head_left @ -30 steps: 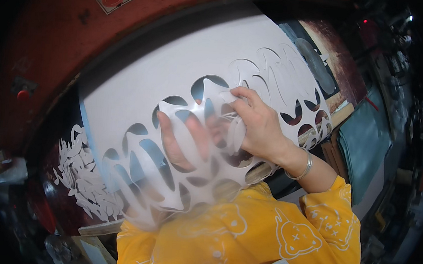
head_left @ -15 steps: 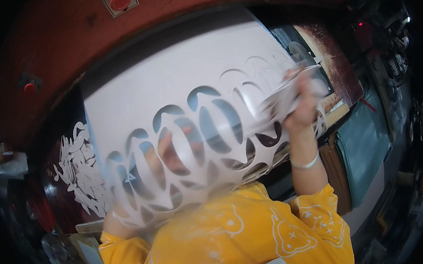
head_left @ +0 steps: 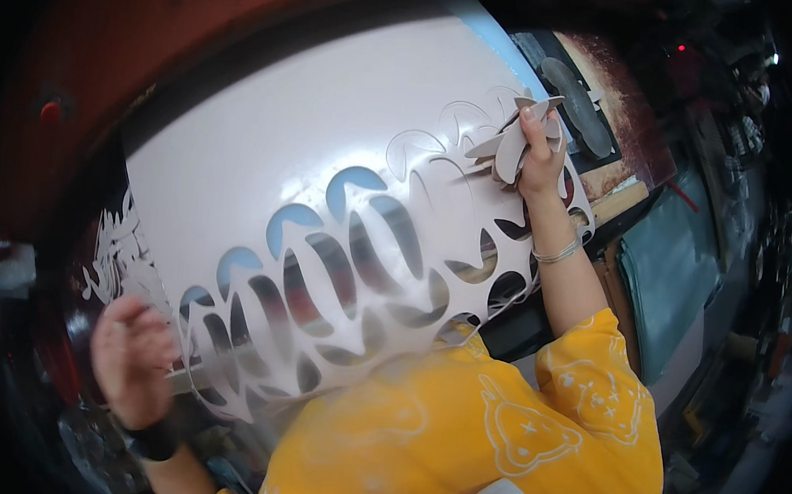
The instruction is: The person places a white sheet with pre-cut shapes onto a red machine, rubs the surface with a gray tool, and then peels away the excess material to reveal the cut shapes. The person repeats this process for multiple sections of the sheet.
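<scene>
A wide pale sheet (head_left: 266, 137) spreads across the table in front of me, its near part pierced by rows of crescent and leaf-shaped holes. My right hand (head_left: 542, 165) is closed round a bunch of curved pale cut-out pieces (head_left: 510, 154), above the sheet's right side. Beside that hand, some curved outlines are cut into the sheet with their pieces still in place. My left hand (head_left: 134, 362) is off the sheet's left edge, smeared by motion, so its finger position is unclear. Just beyond it lies a heap of loose pale cut-outs (head_left: 120, 260).
A red machine body (head_left: 69, 68) with a red button (head_left: 50, 113) spans the far side. On the right are a dark curved block (head_left: 576, 108), a wooden strip (head_left: 618, 203) and green sheets (head_left: 669, 275). Light blue backing (head_left: 489, 33) shows past the sheet's far right edge.
My left hand has come out from beneath the holed sheet and moved left. My right hand, still gripping the cut-outs, has shifted slightly left. The view has tilted a little.
</scene>
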The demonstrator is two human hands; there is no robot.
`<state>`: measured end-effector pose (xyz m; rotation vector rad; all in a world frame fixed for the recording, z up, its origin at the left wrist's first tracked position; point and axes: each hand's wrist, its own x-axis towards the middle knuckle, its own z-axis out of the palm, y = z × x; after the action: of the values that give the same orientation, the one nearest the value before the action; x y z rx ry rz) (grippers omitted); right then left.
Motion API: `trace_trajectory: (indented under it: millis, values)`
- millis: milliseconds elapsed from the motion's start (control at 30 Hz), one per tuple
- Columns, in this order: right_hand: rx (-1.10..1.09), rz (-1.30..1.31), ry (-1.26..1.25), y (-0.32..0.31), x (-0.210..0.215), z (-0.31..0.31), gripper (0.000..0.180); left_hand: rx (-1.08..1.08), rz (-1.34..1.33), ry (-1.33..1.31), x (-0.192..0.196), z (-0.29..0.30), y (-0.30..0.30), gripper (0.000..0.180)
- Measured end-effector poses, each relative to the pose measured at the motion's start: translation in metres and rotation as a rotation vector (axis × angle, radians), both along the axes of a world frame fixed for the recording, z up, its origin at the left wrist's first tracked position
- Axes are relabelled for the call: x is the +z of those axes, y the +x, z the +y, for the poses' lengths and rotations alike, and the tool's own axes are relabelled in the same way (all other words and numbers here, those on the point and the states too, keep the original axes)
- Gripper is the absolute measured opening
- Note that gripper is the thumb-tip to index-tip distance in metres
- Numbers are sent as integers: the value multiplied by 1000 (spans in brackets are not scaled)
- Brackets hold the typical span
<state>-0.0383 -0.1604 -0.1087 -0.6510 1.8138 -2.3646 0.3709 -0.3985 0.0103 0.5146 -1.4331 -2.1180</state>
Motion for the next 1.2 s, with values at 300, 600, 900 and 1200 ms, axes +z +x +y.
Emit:
trace_trajectory:
  millis: [300,600,900,1200]
  values:
    - [63,83,21,-2,-4,1,27,-143,-359,625,-111,138,-192,38]
    - [625,163,592,36,51,15,38,-168,30,700,-113,137,-220,38]
    - [699,358,198,38,71,7,26,-363,146,668,-111,121,-212,51]
    - [610,575,759,16,50,3,35,-372,294,799,-140,114,-230,40]
